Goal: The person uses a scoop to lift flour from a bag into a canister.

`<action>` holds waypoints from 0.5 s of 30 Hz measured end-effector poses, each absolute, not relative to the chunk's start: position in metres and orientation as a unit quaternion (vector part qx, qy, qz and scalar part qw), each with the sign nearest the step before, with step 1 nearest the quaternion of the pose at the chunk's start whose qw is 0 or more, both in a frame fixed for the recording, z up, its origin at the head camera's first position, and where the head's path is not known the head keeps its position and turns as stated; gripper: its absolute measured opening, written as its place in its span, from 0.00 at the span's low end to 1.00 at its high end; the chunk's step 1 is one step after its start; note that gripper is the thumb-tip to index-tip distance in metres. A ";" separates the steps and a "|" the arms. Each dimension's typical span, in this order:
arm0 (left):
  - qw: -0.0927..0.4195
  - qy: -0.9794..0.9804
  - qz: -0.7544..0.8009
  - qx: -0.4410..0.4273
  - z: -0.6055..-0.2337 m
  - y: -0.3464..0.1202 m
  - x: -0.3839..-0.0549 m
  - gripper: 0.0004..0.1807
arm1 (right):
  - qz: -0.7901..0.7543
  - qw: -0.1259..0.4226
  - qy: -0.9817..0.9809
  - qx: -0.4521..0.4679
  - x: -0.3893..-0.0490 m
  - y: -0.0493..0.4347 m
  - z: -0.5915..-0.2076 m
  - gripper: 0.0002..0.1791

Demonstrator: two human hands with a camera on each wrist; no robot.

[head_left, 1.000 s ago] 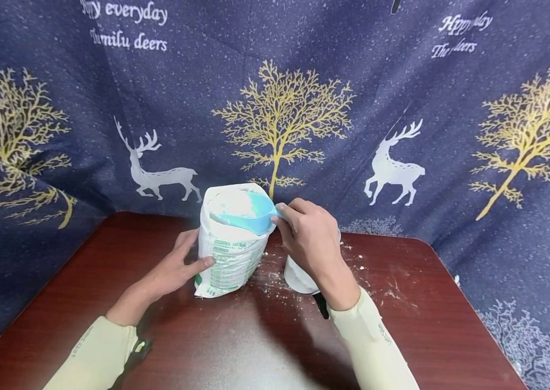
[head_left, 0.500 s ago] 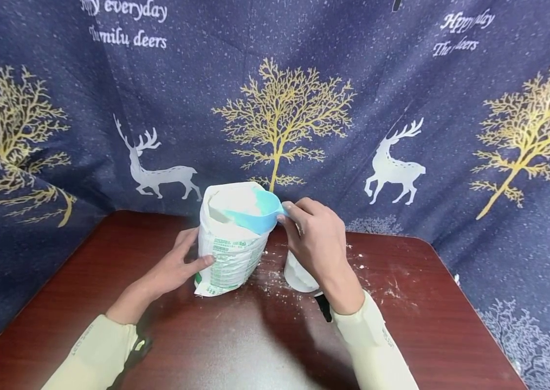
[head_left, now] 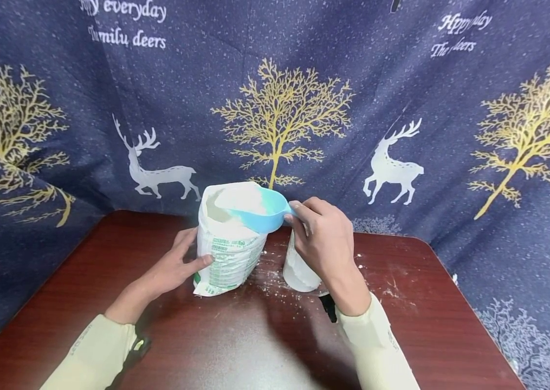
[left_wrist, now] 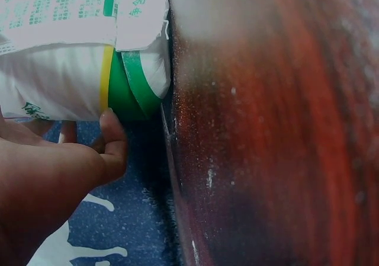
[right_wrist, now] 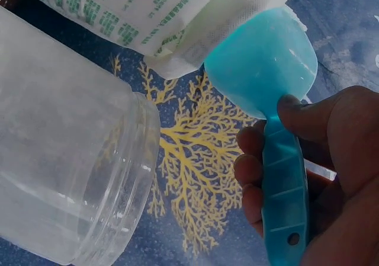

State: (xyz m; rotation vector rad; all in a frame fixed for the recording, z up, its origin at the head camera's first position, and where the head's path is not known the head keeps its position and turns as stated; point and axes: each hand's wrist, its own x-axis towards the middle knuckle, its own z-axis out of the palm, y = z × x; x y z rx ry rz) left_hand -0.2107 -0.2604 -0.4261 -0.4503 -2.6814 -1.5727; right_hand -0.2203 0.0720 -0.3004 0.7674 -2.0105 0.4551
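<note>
A white bag (head_left: 231, 260) with green print stands open-topped on the table. My left hand (head_left: 169, 271) holds its left side, thumb on the front; the left wrist view shows fingers against the bag's side (left_wrist: 53, 82) near its green and yellow band. My right hand (head_left: 325, 235) grips a blue scoop (head_left: 267, 219) by its ridged handle (right_wrist: 284, 186). The scoop bears heaped white powder (head_left: 243, 197) and sits at the right of the bag's mouth. Under my right hand stands a clear jar (head_left: 299, 271) with white contents, open-mouthed in the right wrist view and partly hidden in the head view.
Spilled white powder (head_left: 275, 284) dots the red-brown table (head_left: 196, 346) around the jar and to its right. A blue cloth (head_left: 235, 32) with trees and deer hangs behind the table. A black strap (head_left: 327, 309) shows by my right wrist.
My right hand has drawn the powder-laden scoop to the right, partly out of the bag's mouth. More of the jar now shows. My left hand stays on the bag.
</note>
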 end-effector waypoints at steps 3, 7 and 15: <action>-0.001 -0.854 -0.500 -0.143 -0.428 -0.261 -0.212 0.49 | 0.187 0.455 -0.815 0.307 -0.219 0.075 -0.301 0.09; -0.001 -0.855 -0.499 -0.143 -0.427 -0.261 -0.212 0.49 | 0.192 0.459 -0.812 0.305 -0.216 0.077 -0.302 0.10; 0.003 -0.851 -0.503 -0.150 -0.425 -0.260 -0.211 0.49 | 0.192 0.461 -0.810 0.308 -0.212 0.083 -0.299 0.11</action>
